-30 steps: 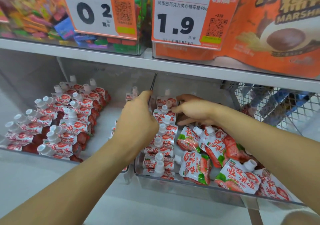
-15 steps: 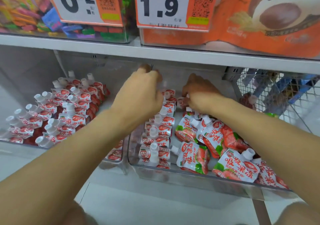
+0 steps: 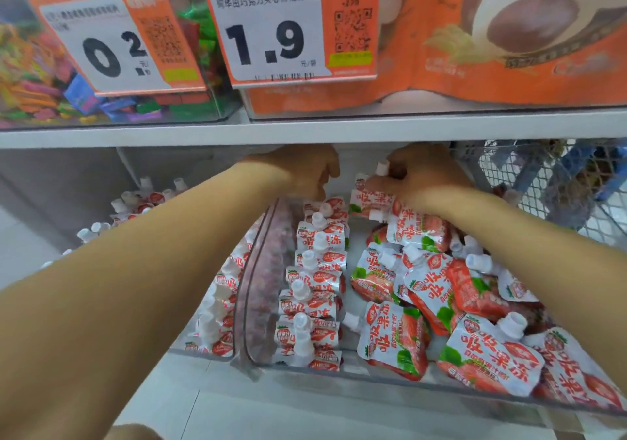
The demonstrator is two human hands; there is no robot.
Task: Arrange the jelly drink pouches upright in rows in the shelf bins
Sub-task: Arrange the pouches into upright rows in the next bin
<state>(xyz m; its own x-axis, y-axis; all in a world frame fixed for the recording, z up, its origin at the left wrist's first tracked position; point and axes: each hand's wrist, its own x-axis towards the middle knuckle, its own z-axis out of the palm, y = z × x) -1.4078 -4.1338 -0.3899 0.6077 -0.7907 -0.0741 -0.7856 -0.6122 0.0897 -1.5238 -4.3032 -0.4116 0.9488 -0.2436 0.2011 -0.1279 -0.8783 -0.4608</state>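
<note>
Shop shelving, white shelf edge (image 3: 305, 132) across view; price tags 0.2 and 1.9 above. Clear bin (image 3: 339, 377) below: upright pouch row (image 3: 315, 287) along its left wall, loose pouches (image 3: 441, 287) heaped right. Left hand (image 3: 305, 171) at bin's back, fingers curled, contents not discernible. Right hand (image 3: 424, 176) grips pouch (image 3: 368, 198) at bin's rear, cap protruding.

White pouches (image 3: 390, 336) are printed with red strawberries and green leaves; white caps (image 3: 512, 323) are fitted. Orange-bordered white tags (image 3: 268, 29) are seen at upper centre.
</note>
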